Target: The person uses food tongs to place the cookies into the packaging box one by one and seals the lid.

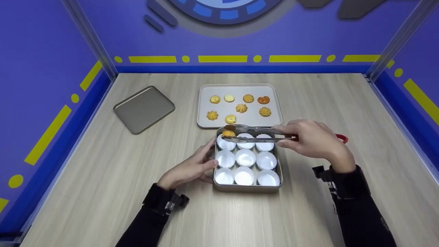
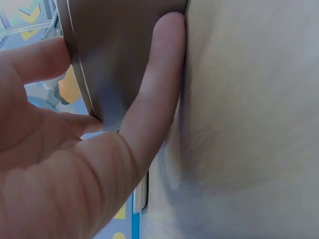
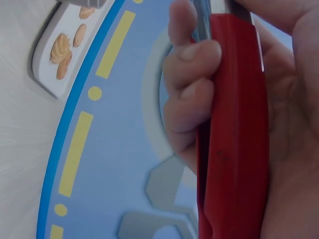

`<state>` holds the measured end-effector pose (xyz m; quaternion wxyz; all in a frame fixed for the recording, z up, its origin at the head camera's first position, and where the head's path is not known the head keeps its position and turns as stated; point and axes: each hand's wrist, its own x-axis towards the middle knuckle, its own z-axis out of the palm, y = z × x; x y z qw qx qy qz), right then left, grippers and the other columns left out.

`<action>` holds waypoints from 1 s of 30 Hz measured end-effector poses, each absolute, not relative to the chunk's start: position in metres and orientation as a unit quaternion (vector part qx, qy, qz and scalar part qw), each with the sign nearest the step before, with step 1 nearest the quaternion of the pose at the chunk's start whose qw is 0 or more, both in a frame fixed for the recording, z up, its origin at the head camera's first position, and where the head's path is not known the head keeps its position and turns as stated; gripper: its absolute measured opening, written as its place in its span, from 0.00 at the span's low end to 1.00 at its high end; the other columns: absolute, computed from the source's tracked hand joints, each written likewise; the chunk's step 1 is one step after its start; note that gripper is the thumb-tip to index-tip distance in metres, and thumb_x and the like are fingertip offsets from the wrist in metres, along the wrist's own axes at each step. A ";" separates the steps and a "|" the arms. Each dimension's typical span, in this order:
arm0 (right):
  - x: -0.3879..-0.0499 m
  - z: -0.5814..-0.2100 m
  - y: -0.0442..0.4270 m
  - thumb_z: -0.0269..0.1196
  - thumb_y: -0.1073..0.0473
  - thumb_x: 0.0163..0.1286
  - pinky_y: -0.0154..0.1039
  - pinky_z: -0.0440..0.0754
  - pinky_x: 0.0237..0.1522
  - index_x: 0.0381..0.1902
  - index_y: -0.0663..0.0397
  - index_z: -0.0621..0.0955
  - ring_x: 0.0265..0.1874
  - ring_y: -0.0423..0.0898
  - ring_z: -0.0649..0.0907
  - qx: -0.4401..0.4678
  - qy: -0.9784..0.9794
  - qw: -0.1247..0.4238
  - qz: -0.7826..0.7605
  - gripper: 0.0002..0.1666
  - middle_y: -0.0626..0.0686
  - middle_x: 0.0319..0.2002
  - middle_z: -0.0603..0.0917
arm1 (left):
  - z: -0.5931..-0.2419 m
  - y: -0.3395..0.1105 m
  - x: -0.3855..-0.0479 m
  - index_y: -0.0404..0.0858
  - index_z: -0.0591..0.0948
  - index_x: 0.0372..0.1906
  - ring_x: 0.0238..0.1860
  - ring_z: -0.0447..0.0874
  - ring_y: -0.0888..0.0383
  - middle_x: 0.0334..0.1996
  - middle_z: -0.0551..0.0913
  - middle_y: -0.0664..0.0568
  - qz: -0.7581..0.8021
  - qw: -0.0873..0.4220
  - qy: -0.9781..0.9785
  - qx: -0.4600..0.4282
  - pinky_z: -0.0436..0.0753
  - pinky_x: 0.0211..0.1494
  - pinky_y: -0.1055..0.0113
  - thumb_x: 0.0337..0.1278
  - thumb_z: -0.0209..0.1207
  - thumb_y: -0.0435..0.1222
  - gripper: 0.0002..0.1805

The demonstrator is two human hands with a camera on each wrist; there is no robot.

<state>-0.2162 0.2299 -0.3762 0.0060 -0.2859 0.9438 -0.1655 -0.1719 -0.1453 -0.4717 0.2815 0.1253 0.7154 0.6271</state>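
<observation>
In the head view, my right hand [image 1: 312, 140] grips metal tongs [image 1: 259, 140], and its fingers curl round their red handle [image 3: 237, 124] in the right wrist view. A golden cookie [image 1: 228, 133] sits between the tongs' tips, over the far-left paper cup [image 1: 225, 143]. Whether it touches the cup cannot be told. White fluted cups in rows line a rectangular tin [image 1: 247, 188]. My left hand [image 1: 192, 166] rests against the tin's left side, thumb and fingers spread along its rim and outer wall [image 2: 114, 55].
Behind the tin lies a pale tray [image 1: 205, 91] with several cookies, among them a pretzel-shaped one [image 1: 263, 100] and a swirled one [image 1: 264, 112]. A grey-brown lid-like tray [image 1: 144, 109] lies at the left. Blue walls [image 1: 226, 48] enclose the wooden table [image 1: 103, 171].
</observation>
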 end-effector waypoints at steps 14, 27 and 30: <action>-0.219 -0.397 0.213 0.74 0.51 0.69 0.38 0.74 0.27 0.66 0.42 0.86 0.32 0.44 0.80 -0.306 0.942 -0.014 -0.136 0.28 0.51 0.50 0.91 | -0.475 -0.145 -0.173 0.61 0.38 0.88 0.59 0.83 0.40 0.85 0.37 0.39 0.615 0.274 0.729 0.128 0.94 0.49 0.49 0.79 0.57 0.39 0.49; -0.217 -0.403 0.204 0.75 0.51 0.68 0.40 0.76 0.27 0.66 0.43 0.86 0.34 0.48 0.83 -0.303 0.946 -0.036 -0.109 0.29 0.55 0.50 0.91 | -0.474 -0.145 -0.173 0.62 0.37 0.88 0.61 0.82 0.41 0.85 0.37 0.41 0.619 0.276 0.724 0.129 0.94 0.50 0.49 0.80 0.56 0.38 0.49; -0.217 -0.404 0.202 0.75 0.51 0.68 0.40 0.76 0.26 0.66 0.45 0.86 0.34 0.48 0.84 -0.307 0.945 -0.036 -0.102 0.29 0.55 0.50 0.91 | -0.473 -0.146 -0.172 0.62 0.37 0.88 0.60 0.83 0.42 0.85 0.37 0.41 0.617 0.276 0.726 0.126 0.94 0.50 0.49 0.80 0.56 0.38 0.49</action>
